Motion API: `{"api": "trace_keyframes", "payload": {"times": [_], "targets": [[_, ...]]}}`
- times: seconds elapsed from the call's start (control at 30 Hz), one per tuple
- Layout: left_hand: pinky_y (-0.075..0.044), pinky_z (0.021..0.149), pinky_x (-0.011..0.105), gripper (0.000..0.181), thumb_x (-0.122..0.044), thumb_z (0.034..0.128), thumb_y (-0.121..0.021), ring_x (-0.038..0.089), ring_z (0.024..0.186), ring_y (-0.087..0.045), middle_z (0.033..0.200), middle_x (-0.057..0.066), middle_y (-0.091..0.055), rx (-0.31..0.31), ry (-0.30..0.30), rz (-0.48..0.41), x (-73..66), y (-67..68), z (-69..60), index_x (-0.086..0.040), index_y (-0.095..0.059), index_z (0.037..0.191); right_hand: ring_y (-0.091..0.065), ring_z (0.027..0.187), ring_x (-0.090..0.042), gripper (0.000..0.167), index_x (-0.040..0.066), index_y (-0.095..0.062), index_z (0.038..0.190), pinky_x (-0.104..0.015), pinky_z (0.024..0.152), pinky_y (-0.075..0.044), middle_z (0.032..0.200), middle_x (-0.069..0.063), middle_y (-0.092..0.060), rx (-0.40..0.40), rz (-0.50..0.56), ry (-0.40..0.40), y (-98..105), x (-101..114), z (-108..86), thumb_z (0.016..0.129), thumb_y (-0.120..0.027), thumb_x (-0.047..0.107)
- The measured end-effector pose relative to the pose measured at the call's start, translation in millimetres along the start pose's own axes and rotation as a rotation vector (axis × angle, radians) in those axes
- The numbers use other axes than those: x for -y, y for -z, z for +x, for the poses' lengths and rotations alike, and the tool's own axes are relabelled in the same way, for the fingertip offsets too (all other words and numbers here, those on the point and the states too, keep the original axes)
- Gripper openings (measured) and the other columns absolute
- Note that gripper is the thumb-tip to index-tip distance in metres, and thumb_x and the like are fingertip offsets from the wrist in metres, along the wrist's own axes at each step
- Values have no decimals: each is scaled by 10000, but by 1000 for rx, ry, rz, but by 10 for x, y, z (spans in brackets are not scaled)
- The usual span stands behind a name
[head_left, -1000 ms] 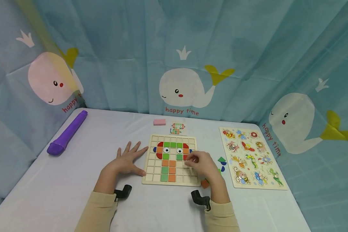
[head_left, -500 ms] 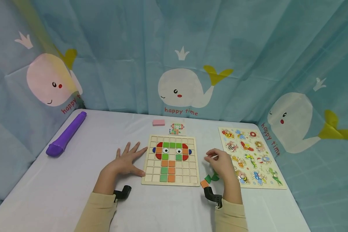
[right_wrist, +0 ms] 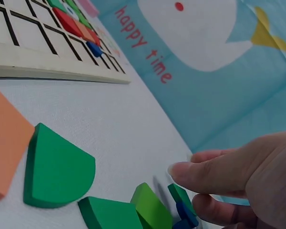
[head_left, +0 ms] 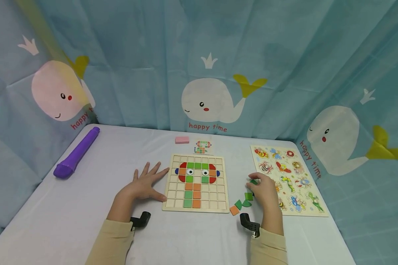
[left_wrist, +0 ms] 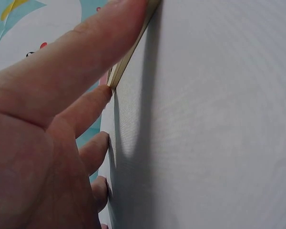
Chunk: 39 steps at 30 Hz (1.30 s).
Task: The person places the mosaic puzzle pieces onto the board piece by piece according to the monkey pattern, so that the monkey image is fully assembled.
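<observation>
1. Left hand at the left edge of the grid board, fingers spread wide, thumb and forefinger touching the rim.
2. Right hand among loose pieces beyond the board's right edge, thumb and fingers bent about a dark green piece; pinch or bare touch, cannot tell.
3. Close by: light green square, two rounded green pieces, orange square, and blue pieces half hidden under the fingers.
4. Likeliest mishap: knocking neighbours askew, from such tight spacing; also a fumbled hold, with blue tucked right beside the green.
5. Lesser risk: catching the board's rim, from a low pass, and jolting the set tiles.
6. Tight on the right, with the insect board partly beneath the hand; a strip of white tablecloth between pieces and grid, more room toward the near side.
</observation>
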<state>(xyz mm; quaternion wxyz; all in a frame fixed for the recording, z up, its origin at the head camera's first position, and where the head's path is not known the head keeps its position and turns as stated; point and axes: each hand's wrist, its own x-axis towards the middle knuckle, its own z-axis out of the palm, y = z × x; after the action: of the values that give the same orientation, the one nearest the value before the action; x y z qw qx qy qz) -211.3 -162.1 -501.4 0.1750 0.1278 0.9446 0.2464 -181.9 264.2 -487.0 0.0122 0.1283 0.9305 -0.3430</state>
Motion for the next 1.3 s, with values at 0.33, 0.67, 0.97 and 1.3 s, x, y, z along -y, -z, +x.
{"api": "trace_keyframes", "payload": {"times": [0.33,0.67,0.97,1.3], "targets": [[132,1151,729,1182,-569,599,-911,474,1535,115,1705,140,-78,1,8,-7,3,-5,-2,-264,-340,1588,-570,1123,-348,324,89,-694,1221,-522,935,-449,1260,-144,-683,-53,-19,-26,-26,-38,18,903,-724,143],[137,1153,723,1178,-560,607,-910,470,1536,121,1707,136,-69,5,11,-8,-11,6,-5,-261,-336,1590,-614,1112,-339,290,69,-702,1181,-522,962,-446,1170,-137,-715,-80,-10,-13,-59,-25,20,905,-741,147],[128,1152,730,1181,-568,602,-910,474,1536,114,1706,141,-75,1,7,-2,2,4,1,-258,-339,1589,-604,776,-215,188,87,-756,1054,-309,648,-434,992,-109,-748,-122,-64,51,-89,49,41,999,-639,223],[131,1153,727,1181,-573,598,-910,473,1536,113,1705,140,-78,0,8,-3,-5,3,4,-262,-344,1587,-581,734,-179,217,102,-614,1139,-301,652,-466,896,-76,-672,37,49,138,-246,214,50,1070,-508,278]]}}
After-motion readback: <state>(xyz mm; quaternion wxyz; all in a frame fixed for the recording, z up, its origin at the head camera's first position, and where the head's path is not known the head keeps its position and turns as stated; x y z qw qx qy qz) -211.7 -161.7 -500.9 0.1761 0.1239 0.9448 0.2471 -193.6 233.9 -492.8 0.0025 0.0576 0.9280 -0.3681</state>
